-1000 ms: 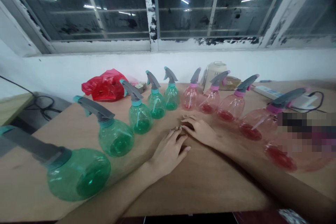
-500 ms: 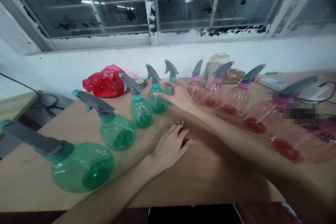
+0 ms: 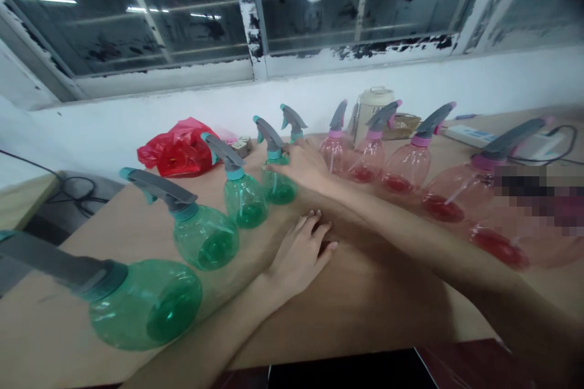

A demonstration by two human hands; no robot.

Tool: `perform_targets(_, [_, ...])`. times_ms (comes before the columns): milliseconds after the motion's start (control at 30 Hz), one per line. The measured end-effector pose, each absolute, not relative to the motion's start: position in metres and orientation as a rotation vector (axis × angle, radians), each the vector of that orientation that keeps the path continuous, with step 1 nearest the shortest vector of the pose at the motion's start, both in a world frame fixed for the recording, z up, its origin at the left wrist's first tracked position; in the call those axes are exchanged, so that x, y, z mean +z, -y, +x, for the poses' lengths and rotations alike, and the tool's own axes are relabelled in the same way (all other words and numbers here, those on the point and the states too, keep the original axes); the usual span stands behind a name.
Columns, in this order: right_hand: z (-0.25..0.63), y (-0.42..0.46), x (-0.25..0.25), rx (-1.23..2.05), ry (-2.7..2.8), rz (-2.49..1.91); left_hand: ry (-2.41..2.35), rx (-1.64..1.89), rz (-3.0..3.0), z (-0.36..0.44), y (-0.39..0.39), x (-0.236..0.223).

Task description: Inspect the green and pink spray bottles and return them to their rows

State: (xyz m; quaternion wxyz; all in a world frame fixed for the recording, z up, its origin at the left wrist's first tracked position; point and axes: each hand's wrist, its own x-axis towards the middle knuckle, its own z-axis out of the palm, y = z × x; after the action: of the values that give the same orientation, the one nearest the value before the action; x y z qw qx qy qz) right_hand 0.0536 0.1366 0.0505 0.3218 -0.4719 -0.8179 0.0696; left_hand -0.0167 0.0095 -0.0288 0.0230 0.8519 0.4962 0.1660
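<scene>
My right hand (image 3: pixel 303 164) is wrapped round a green spray bottle (image 3: pixel 280 191) in the left row, just below its grey trigger head. The thumb lies across the front; the other fingers are partly hidden behind the bottle. Behind that hand stands another green spray bottle (image 3: pixel 294 118), its body mostly covered. My left hand (image 3: pixel 296 255) rests on the table with fingers loosely spread, holding nothing. Nearest to it are a green bottle (image 3: pixel 246 200) and a larger-looking green bottle (image 3: pixel 205 237). All show green liquid low inside.
A row of pink spray bottles (image 3: pixel 406 167) with red liquid runs along the right. A red plastic bag (image 3: pixel 180 149), a pale canister (image 3: pixel 375 109) and a white power strip (image 3: pixel 483 137) lie toward the wall. One green bottle (image 3: pixel 146 304) stands at front left.
My right hand has come down and left onto the green bottle, closing round it. That bottle has shifted slightly right. My left hand stays on the table; the whole view has tilted a little.
</scene>
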Motion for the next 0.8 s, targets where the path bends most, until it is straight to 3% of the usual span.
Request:
perform_targets(233, [0.118,-0.105,0.042,0.234,2.119,-1.134,-1.199,0.829,2.484,-0.011,0.003,-0.016])
perform_targets(367, [0.161,-0.078,0.036,0.462,2.048,-1.024,-1.334,0.991,2.417,-0.013,0.005,-0.009])
perform_targets(533, [0.194,-0.051,0.023,0.909,1.908,-0.926,-1.599,0.976,2.221,-0.016,-0.001,-0.008])
perform_targets(800, [0.188,-0.032,0.006,1.034,1.701,-0.865,-1.279,0.815,2.051,-0.012,-0.001,-0.008])
